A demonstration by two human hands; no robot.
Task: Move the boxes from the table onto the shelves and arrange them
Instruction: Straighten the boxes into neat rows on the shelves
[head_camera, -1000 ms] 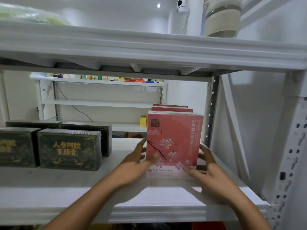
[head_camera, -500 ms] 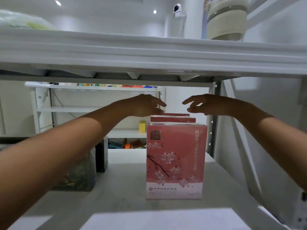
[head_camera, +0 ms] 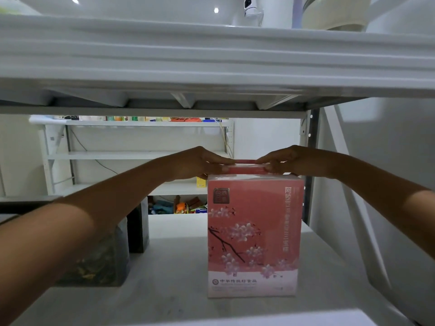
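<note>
Hands reaching over front pink box

Dark green boxes with gold lettering sat at the left of the white metal shelf. Left hand and right hand stretched past the upright pink cardboard box printed with blossoms, fingers pinching the top edge of a second pink box just behind it.
</note>
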